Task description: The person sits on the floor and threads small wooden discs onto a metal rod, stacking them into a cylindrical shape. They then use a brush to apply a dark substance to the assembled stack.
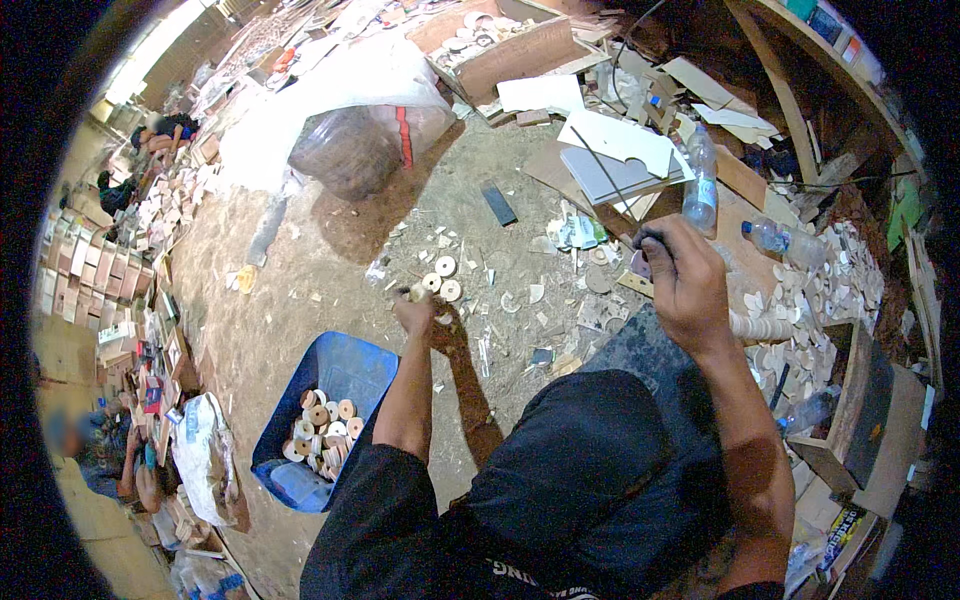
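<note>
My left hand (pixel 415 312) is closed around a small pale wooden ring, held over the dusty floor just below three loose wooden rings (pixel 441 280). My right hand (pixel 680 275) is raised to the right and grips a dark-handled tool (pixel 648 243) with a thin rod running up and back. A blue plastic bin (pixel 350 365) holding several wooden rings stands at my lower left. My dark-trousered knee (pixel 590 450) fills the bottom middle.
A stack of wooden discs (pixel 760 326) and many cut-out pieces (pixel 815 290) lie to the right, with plastic bottles (pixel 702 180). A large plastic sack (pixel 350 130) and a wooden crate (pixel 500 45) sit farther off. Another person (pixel 90 450) sits at far left.
</note>
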Demonstrator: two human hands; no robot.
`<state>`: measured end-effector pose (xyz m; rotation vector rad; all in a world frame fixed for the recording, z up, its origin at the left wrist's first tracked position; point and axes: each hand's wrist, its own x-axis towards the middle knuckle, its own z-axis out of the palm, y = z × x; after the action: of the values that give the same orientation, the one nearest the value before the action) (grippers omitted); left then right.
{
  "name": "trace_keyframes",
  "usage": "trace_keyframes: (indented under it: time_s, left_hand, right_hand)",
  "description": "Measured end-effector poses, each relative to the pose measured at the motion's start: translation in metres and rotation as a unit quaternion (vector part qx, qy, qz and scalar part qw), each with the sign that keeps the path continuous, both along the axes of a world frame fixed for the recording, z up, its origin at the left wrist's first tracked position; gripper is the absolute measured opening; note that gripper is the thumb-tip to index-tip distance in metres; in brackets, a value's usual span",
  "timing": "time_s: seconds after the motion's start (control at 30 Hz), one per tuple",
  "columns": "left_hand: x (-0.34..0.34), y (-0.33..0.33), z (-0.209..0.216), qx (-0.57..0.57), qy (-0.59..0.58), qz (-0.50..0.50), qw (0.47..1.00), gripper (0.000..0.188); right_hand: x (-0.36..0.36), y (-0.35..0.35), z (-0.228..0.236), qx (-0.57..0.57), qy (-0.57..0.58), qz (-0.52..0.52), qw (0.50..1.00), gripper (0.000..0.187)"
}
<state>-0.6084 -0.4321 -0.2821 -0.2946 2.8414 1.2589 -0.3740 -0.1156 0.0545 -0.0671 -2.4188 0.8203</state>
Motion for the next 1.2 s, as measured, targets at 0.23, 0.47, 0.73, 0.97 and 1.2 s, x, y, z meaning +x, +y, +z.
trace_keyframes:
  time_s: [0.23, 0.47, 0.73, 0.97, 1.2]
  left_hand:
    - [-0.019, -0.014, 0.015, -0.219, 0.098, -0.144, 0.96, 0.063]
    - [-0.059, 0.006, -0.005, -0.244, 0.05, -0.27, 0.93, 0.041]
    - [-0.054, 0.002, 0.001, -0.18, 0.015, -0.147, 0.972, 0.05]
    - [-0.061, -0.002, -0.013, -0.172, 0.004, -0.2, 0.965, 0.05]
    - [-0.049, 0.017, 0.0, -0.216, -0.008, -0.19, 0.958, 0.043]
  right_hand:
    - [-0.007, -0.006, -0.004, -0.002, -0.005, 0.032, 0.999, 0.01]
    - [-0.014, -0.005, -0.008, -0.018, -0.004, 0.044, 0.999, 0.009]
    - [-0.016, -0.003, -0.011, -0.001, 0.009, 0.051, 0.999, 0.011]
    - [-0.018, -0.007, -0.014, 0.023, -0.022, 0.058, 0.998, 0.009]
    - [-0.017, -0.005, -0.012, 0.013, -0.021, 0.066, 0.998, 0.009]
